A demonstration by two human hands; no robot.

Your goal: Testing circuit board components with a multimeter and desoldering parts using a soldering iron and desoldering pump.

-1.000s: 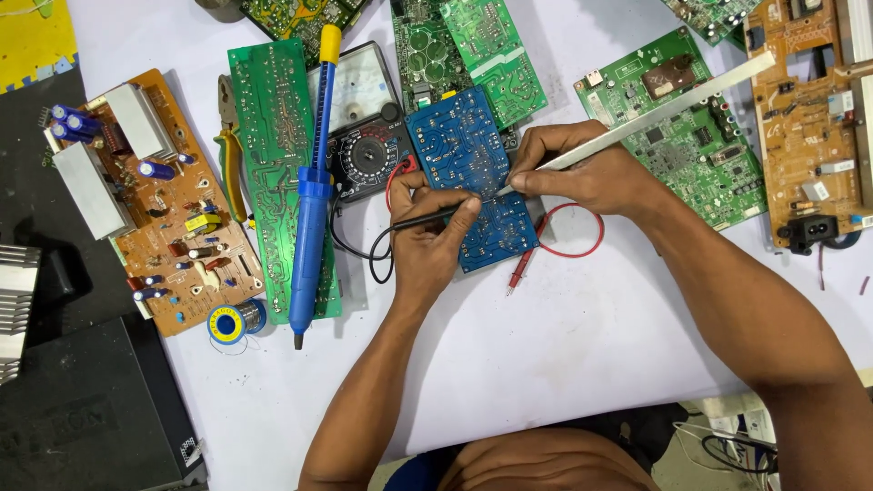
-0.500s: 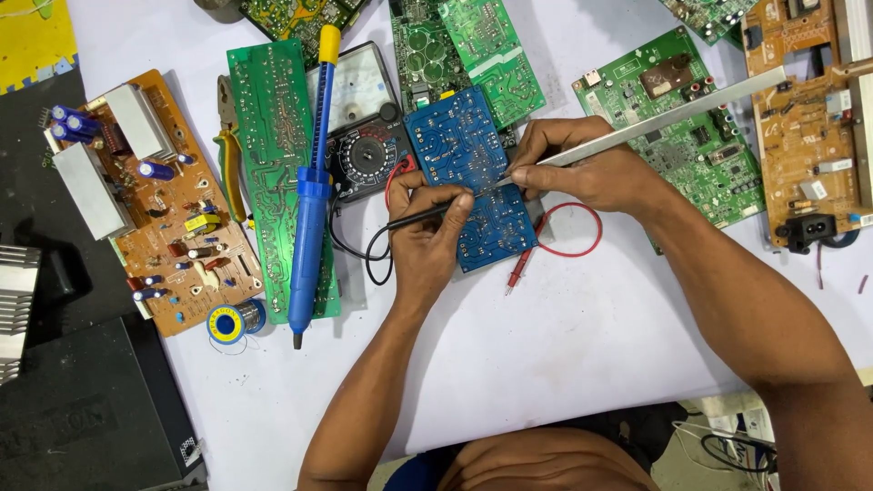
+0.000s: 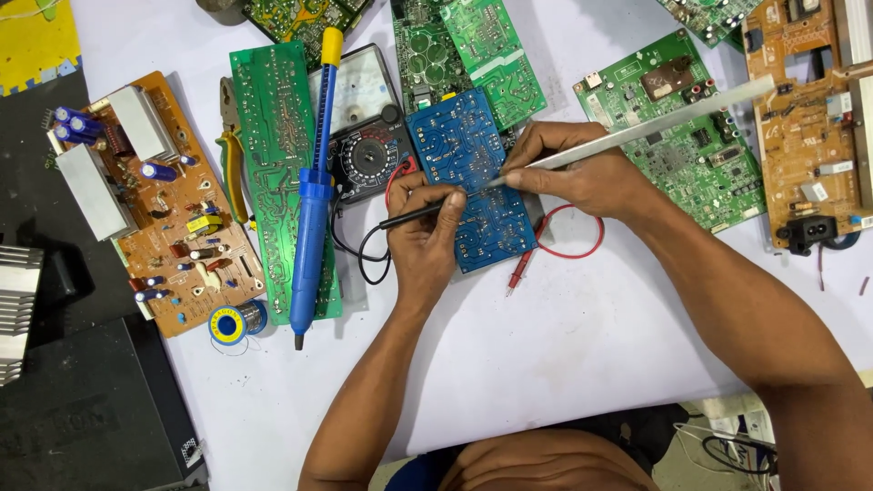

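A blue circuit board (image 3: 464,150) lies solder side up in the middle of the white table. My left hand (image 3: 423,241) rests on its left edge, pinching a black probe (image 3: 405,218) whose tip points at the board. My right hand (image 3: 582,173) comes in from the right and grips a long flat silver rod (image 3: 655,127), the rod's tip touching the board just beside the black probe's tip. A red probe (image 3: 520,268) with its looped red lead lies on the table below my right hand. An analog multimeter (image 3: 364,136) sits just left of the blue board.
A blue and yellow desoldering pump (image 3: 314,195) lies across a long green board (image 3: 277,155). A brown board with capacitors (image 3: 159,200) is at the left, a solder spool (image 3: 227,323) below it. Green boards (image 3: 682,118) and a brown board (image 3: 809,118) crowd the right.
Both hands stay on the blue board. The rod's tip and the black probe's tip have shifted only slightly on the board's surface.
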